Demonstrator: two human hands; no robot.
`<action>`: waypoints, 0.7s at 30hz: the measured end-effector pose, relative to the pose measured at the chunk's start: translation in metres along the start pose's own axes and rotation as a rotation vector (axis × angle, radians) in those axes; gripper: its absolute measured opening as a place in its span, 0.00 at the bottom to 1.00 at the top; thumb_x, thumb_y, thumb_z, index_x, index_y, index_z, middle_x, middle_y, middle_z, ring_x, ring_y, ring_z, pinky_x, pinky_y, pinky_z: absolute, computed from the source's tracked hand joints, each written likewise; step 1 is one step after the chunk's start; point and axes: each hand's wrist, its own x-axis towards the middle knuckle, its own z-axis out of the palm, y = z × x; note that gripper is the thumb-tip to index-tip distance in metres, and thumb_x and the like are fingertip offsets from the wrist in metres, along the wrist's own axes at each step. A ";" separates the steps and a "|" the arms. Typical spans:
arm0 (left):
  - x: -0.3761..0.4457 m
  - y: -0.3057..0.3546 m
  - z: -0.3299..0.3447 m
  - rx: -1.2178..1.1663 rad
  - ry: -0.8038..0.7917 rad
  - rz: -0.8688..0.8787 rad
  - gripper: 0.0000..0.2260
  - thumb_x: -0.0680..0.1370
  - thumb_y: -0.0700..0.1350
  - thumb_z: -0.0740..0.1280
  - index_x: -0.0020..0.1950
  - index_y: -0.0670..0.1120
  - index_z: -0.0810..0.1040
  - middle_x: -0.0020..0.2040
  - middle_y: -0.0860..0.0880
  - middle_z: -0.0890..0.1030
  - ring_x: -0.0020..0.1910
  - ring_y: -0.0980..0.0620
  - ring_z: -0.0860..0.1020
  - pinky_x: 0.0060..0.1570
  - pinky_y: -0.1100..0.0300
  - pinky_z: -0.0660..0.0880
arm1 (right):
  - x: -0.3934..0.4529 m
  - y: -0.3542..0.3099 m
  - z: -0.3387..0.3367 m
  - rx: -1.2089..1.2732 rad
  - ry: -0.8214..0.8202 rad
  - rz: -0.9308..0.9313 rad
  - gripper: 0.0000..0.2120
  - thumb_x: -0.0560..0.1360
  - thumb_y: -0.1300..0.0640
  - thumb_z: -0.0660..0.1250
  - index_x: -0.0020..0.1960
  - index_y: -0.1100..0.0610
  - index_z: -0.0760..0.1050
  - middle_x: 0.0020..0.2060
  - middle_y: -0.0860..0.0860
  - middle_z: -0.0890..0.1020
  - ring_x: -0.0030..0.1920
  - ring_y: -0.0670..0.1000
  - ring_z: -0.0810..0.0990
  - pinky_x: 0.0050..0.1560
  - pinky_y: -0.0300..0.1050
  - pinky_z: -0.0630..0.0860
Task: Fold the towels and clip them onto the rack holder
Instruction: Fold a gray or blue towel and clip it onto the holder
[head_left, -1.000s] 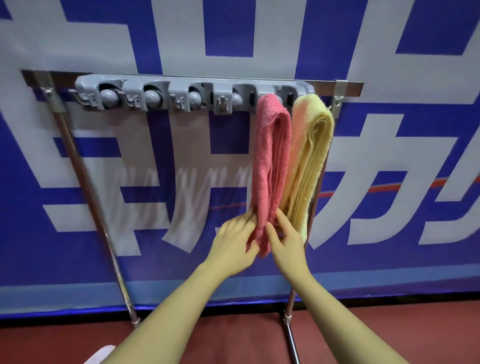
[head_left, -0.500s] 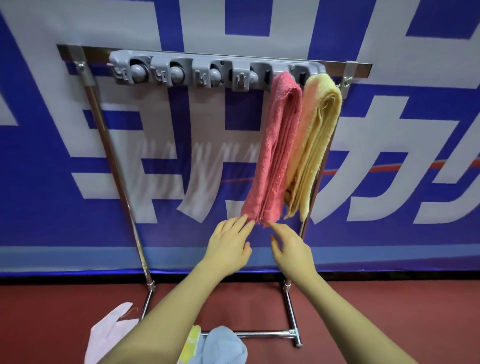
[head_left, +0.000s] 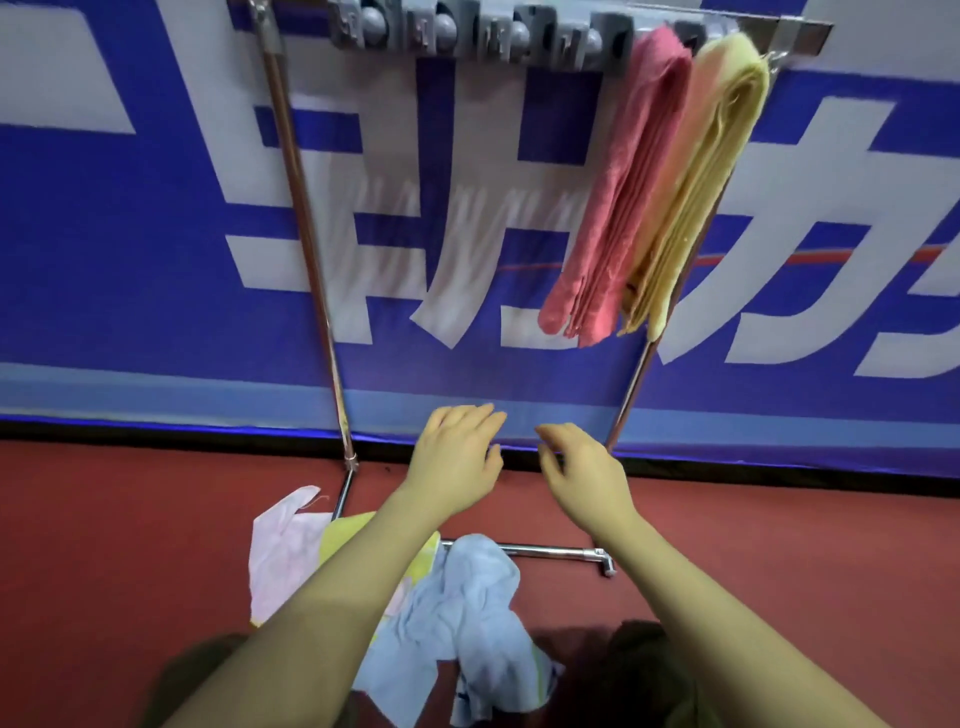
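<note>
Since the earlier frames both hands have left the hanging towels and dropped low, and the view has tilted down to show the floor. Blue and white banner (head_left: 156, 270): fills the background, well beyond the fingertips. Red floor (head_left: 104, 545): below and on both sides of the fingers. Metal rack (head_left: 304, 218): two chrome uprights, one left of the left fingers and one just right of the right fingers, with a base bar (head_left: 545, 551) below the right hand. Grey clip holder (head_left: 483, 36): along the top rail, high above the fingers, its left clips unfilled. Pink towel (head_left: 618, 192): folded, clipped at the right end of the holder, hanging well above the right fingers. Yellow towel (head_left: 711, 171): folded, clipped just right of the pink one and touching it, also well above the right fingers. Light blue towel (head_left: 467, 634): crumpled on the floor below both hands, partly hidden by the left forearm. Pale pink cloth (head_left: 280, 551): flat on the floor, below and left of the left fingers. Yellow-green cloth (head_left: 348, 535): between those two, mostly covered by the forearm. Left hand (head_left: 457, 462): fingers extended and relaxed, holding nothing. Right hand (head_left: 582, 473): fingers loosely bent, holding nothing, just beside the left hand without touching.
</note>
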 end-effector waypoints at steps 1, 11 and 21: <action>-0.007 -0.006 0.005 -0.001 -0.033 -0.018 0.20 0.68 0.50 0.58 0.51 0.46 0.83 0.50 0.49 0.84 0.46 0.50 0.83 0.52 0.57 0.75 | -0.003 0.000 0.009 -0.003 -0.013 0.002 0.15 0.79 0.58 0.59 0.65 0.55 0.73 0.58 0.50 0.78 0.60 0.52 0.75 0.50 0.44 0.68; -0.036 -0.091 0.114 -0.070 -0.234 -0.164 0.21 0.69 0.49 0.55 0.51 0.44 0.83 0.49 0.47 0.84 0.47 0.47 0.82 0.50 0.53 0.75 | 0.023 0.037 0.133 0.055 -0.255 0.101 0.14 0.78 0.59 0.60 0.62 0.56 0.75 0.54 0.53 0.79 0.56 0.55 0.77 0.48 0.46 0.70; -0.035 -0.163 0.276 -0.026 -0.508 -0.182 0.25 0.70 0.50 0.51 0.56 0.43 0.80 0.55 0.47 0.82 0.52 0.45 0.80 0.54 0.55 0.71 | 0.065 0.122 0.292 0.047 -0.456 0.164 0.15 0.78 0.57 0.61 0.64 0.56 0.74 0.59 0.52 0.78 0.58 0.55 0.76 0.51 0.46 0.71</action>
